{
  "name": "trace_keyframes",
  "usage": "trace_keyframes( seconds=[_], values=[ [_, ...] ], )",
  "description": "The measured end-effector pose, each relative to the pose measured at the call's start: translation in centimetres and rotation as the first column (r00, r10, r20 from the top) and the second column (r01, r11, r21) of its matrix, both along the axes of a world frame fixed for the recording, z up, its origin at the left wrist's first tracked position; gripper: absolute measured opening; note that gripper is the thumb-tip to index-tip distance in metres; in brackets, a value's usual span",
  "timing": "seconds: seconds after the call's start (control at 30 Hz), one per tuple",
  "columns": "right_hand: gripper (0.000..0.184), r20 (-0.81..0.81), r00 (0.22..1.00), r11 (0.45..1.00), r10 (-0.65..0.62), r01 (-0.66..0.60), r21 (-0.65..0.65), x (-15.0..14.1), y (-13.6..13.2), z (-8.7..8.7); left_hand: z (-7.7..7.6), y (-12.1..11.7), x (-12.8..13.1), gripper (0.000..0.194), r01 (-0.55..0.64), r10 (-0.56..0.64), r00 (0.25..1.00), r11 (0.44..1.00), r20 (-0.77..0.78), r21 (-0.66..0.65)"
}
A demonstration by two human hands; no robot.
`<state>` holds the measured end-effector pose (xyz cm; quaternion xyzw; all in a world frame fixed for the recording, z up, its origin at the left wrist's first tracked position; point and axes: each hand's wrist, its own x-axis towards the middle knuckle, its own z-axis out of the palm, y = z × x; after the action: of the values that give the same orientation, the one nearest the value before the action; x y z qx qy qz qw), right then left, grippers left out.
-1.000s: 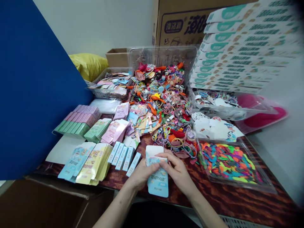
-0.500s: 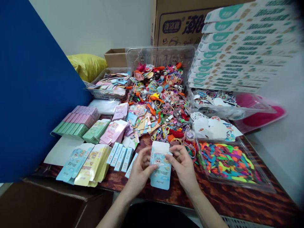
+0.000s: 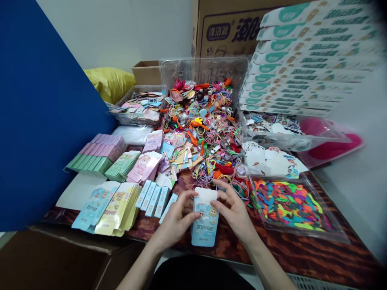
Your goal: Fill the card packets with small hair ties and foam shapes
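Note:
Between my hands is a light-blue printed card box [image 3: 205, 225], flat-looking, with its white top flap [image 3: 206, 195] sticking up. My left hand [image 3: 178, 219] grips its left edge, thumb on the printed face and fingers curled behind. At the upper right edge, my right hand [image 3: 231, 211] pinches the box with thumb and bent fingers, its index finger raised above the flap. Several slim blue boxes [image 3: 154, 200] stand in a row left of my left hand. Beyond the box lies a heap of hair ties and small trinkets [image 3: 208, 125].
Fanned blue flat boxes [image 3: 93, 205] and yellow ones [image 3: 119, 209] lie at the left front, near purple-and-green boxes [image 3: 93, 153]. A clear tray [image 3: 335, 229] of colourful pieces sits right. White boxes [image 3: 302, 60] tower at the back right; a blue panel [image 3: 45, 121] borders the left.
The blue box has come slightly lower and nearer to me. My right index finger has lifted away from the flap, while my left fingers have shifted up toward the box's top edge.

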<state>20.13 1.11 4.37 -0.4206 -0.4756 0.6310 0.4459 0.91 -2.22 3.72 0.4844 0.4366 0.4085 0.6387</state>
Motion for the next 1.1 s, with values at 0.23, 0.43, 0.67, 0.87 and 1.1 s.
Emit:
trace_keyframes(
  seconds=[0.23, 0.43, 0.67, 0.87, 1.1],
  values=[
    [0.029, 0.005, 0.991, 0.985, -0.133, 0.132, 0.108, 0.0, -0.8, -0.8, 0.7, 0.2, -0.2, 0.032, 0.000, 0.000, 0.999, 1.000, 0.044, 0.006],
    [0.022, 0.182, 0.983, 0.996, -0.002, -0.015, 0.089, 0.6, -1.0, -0.6, 1.0, 0.0, -0.6, 0.032, 0.073, -0.072, 0.997, 0.997, -0.022, 0.026],
    [0.036, 0.163, 0.985, 0.989, 0.050, -0.071, 0.127, 0.7, -0.5, 1.5, 1.2, -0.2, -0.2, 0.021, 0.037, -0.033, 0.997, 0.998, -0.075, 0.042],
    [0.015, 0.212, 0.960, 0.947, 0.182, -0.229, 0.224, 1.7, -0.1, 1.4, 1.1, -0.6, 0.1, 0.047, 0.006, 0.006, 0.990, 0.997, -0.139, 0.082],
    [0.023, 0.241, 0.969, 0.993, 0.062, -0.083, 0.078, 0.5, -0.3, 0.2, 0.7, -0.4, -0.1, 0.062, 0.076, -0.050, 0.973, 0.991, -0.227, 0.109]
  ],
)
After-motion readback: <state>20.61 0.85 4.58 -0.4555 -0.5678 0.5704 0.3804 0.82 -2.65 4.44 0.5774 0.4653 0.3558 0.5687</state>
